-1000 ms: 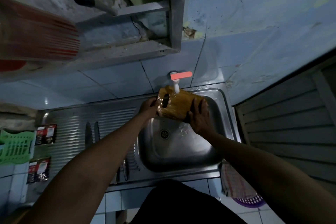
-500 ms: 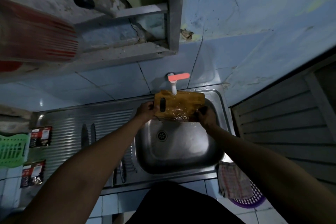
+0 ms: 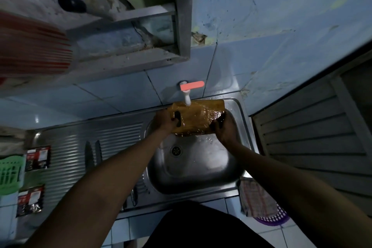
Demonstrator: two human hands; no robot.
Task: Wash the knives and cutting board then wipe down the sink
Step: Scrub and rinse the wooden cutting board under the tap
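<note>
A wet yellow-brown cutting board (image 3: 198, 118) is held over the steel sink basin (image 3: 201, 169), right under the white tap with a red lever (image 3: 189, 91); water runs over it. My left hand (image 3: 164, 122) grips its left end by the handle slot. My right hand (image 3: 223, 129) grips its lower right corner. Two knives (image 3: 92, 154) lie side by side on the ribbed drainboard (image 3: 66, 157), partly hidden by my left forearm.
A checked cloth (image 3: 256, 197) hangs at the sink's right front corner above a purple basket (image 3: 274, 219). Two dark sachets (image 3: 37, 158) and a green basket (image 3: 9, 175) sit at the left. A shelf ledge (image 3: 120, 62) overhangs the wall.
The board has turned from tilted to nearly level under the tap, and its right end rose. My right hand slid from the board's face down to its lower right corner.
</note>
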